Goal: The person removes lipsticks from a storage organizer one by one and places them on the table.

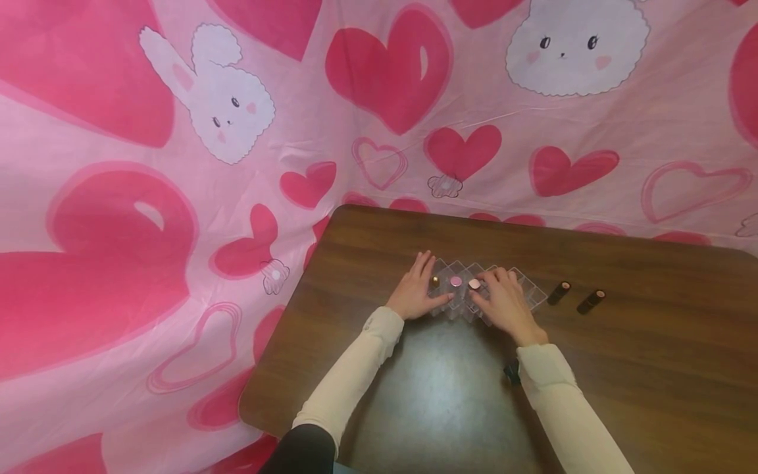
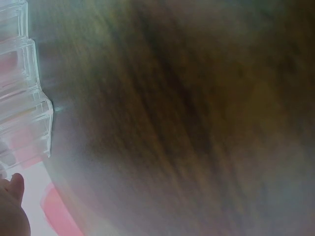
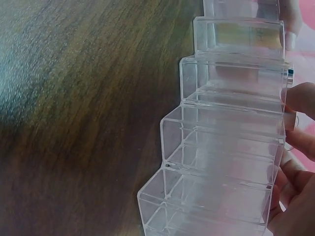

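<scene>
A clear lipstick organizer (image 1: 458, 308) with a zigzag outline stands on the table between both hands. Around its left end spreads my left hand (image 1: 414, 293), thumb along the near side and fingers stretched out. Inside the organizer are a gold-topped tube (image 1: 435, 280) and a lipstick with a pink top (image 1: 455, 281). My right hand (image 1: 503, 303) reaches over the right part, its thumb and a finger pinching a pale-pink-topped lipstick (image 1: 474, 284) in a compartment. The right wrist view shows that pale top (image 3: 292, 121) between the fingers, at the organizer's upper edge.
Two black lipstick tubes (image 1: 559, 292) (image 1: 591, 301) lie on the wooden table (image 1: 663, 349) right of the organizer. A small dark object (image 1: 512, 372) is beside the right cuff. Pink heart-print cloth (image 1: 379, 164) hangs behind and left of the table.
</scene>
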A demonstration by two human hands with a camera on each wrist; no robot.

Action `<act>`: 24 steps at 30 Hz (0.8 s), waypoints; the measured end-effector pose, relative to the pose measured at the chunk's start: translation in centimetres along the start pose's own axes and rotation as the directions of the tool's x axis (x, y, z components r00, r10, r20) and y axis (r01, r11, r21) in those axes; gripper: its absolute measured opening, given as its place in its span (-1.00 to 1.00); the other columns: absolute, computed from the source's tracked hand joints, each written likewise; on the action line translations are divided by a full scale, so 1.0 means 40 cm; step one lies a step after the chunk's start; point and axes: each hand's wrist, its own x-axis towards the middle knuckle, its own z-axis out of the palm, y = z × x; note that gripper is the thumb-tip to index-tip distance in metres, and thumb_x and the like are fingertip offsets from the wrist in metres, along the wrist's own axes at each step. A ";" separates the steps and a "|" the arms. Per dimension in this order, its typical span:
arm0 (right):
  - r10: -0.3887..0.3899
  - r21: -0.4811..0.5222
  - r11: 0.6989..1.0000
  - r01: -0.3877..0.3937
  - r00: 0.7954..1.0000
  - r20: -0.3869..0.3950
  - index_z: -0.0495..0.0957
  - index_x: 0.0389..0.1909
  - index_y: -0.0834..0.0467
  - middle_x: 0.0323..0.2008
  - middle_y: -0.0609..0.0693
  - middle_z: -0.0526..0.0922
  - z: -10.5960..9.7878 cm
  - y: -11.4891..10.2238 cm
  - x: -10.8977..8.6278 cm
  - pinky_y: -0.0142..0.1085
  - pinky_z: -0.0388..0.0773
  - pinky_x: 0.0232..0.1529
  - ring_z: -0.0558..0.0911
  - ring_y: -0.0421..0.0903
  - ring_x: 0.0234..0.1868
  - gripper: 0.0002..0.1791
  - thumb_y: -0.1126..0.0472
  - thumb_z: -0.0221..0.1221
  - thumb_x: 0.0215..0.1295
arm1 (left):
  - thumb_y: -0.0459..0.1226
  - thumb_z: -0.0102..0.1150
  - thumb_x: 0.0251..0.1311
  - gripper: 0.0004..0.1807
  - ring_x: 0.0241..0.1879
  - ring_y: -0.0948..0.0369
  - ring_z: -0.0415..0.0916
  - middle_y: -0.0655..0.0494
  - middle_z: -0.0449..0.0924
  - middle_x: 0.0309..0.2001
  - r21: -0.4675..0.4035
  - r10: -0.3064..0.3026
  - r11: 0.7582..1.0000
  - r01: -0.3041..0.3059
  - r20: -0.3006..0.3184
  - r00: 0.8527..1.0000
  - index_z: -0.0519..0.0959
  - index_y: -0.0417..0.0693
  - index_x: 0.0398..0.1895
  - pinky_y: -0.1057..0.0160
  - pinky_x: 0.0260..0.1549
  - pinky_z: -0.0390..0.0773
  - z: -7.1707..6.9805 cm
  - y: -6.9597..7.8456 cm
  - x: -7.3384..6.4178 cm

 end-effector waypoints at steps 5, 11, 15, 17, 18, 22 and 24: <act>-0.008 -0.002 1.000 0.008 1.000 -0.001 0.44 -0.04 0.20 -0.08 0.18 0.38 0.002 -0.001 -0.001 0.03 0.24 -0.10 0.26 0.09 -0.11 -0.58 0.05 0.17 0.13 | 0.45 -0.22 -0.11 0.09 0.41 0.26 -0.44 0.23 -0.35 0.43 -0.010 0.000 1.000 0.000 0.005 1.000 -0.18 0.07 0.41 -0.02 0.24 0.12 0.001 0.000 -0.001; -0.009 0.001 1.000 0.009 1.000 -0.008 0.44 -0.05 0.20 -0.08 0.18 0.38 0.003 -0.001 -0.002 0.01 0.23 -0.11 0.26 0.09 -0.12 -0.59 0.05 0.16 0.13 | 0.45 -0.21 -0.11 0.08 0.41 0.24 -0.42 0.23 -0.35 0.43 -0.012 0.005 1.000 -0.005 -0.005 1.000 -0.15 0.04 0.40 -0.02 0.24 0.12 0.002 -0.002 -0.002; 0.008 0.005 1.000 -0.008 1.000 -0.010 0.45 -0.06 0.19 -0.08 0.16 0.38 0.004 -0.005 -0.001 -0.01 0.23 -0.11 0.26 0.07 -0.13 -0.60 0.05 0.16 0.13 | 0.44 -0.20 -0.09 0.07 0.41 0.27 -0.45 0.25 -0.37 0.43 -0.011 0.002 1.000 -0.002 0.000 1.000 -0.18 0.07 0.41 -0.01 0.24 0.12 0.002 -0.003 -0.002; 0.004 -0.002 1.000 -0.004 1.000 -0.018 0.46 -0.07 0.19 -0.08 0.17 0.39 0.005 -0.007 -0.001 -0.02 0.23 -0.14 0.26 0.07 -0.14 -0.61 0.05 0.15 0.14 | 0.44 -0.20 -0.09 0.07 0.41 0.27 -0.44 0.24 -0.36 0.43 -0.005 0.004 1.000 -0.004 -0.004 1.000 -0.17 0.06 0.41 -0.01 0.24 0.13 0.002 -0.003 -0.002; 0.002 -0.006 1.000 -0.002 1.000 -0.023 0.46 -0.08 0.20 -0.09 0.17 0.39 0.005 -0.008 -0.001 -0.02 0.23 -0.15 0.26 0.08 -0.14 -0.61 0.04 0.15 0.14 | 0.44 -0.21 -0.09 0.07 0.41 0.26 -0.42 0.23 -0.35 0.43 0.000 0.006 1.000 -0.006 -0.008 1.000 -0.16 0.05 0.41 -0.01 0.24 0.14 0.002 -0.003 -0.002; -0.018 -0.019 1.000 0.018 0.999 -0.040 0.48 -0.12 0.22 -0.10 0.20 0.40 0.006 -0.011 0.000 0.00 0.23 -0.18 0.27 0.11 -0.15 -0.62 0.05 0.13 0.14 | 0.44 -0.22 -0.08 0.08 0.41 0.22 -0.36 0.19 -0.31 0.43 0.017 0.016 1.000 -0.016 -0.019 1.000 -0.14 0.01 0.40 -0.03 0.22 0.16 0.001 -0.002 -0.001; -0.014 -0.015 1.000 0.013 0.999 -0.036 0.47 -0.11 0.22 -0.10 0.20 0.40 0.006 -0.011 -0.001 0.01 0.23 -0.16 0.27 0.11 -0.14 -0.62 0.05 0.14 0.14 | 0.44 -0.23 -0.09 0.08 0.41 0.22 -0.36 0.19 -0.30 0.43 0.020 0.016 1.000 -0.015 -0.019 1.000 -0.15 0.02 0.40 -0.03 0.22 0.17 0.001 -0.002 -0.002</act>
